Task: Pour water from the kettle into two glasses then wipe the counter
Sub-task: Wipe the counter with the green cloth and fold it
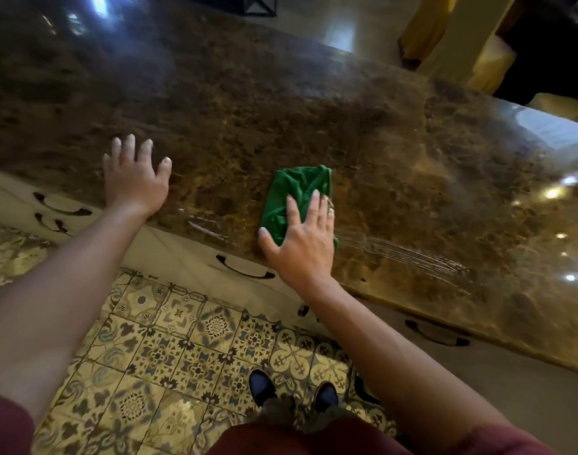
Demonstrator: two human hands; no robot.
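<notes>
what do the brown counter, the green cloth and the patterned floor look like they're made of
The brown mottled counter looks like polished stone, perhaps marble or granite: veined and glossy, with light glare. The crumpled green cloth under the right hand looks like soft woven or microfibre fabric, given its limp folds. The patterned floor appears to be glazed ceramic tile, with grout lines and repeating motifs.

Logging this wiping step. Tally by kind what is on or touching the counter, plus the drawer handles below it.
Cloths: 1, green cloth under the right hand
Hands: 2, left hand flat on the counter
Handles: 5 at least partly seen, e.g.
Total: 8
</notes>
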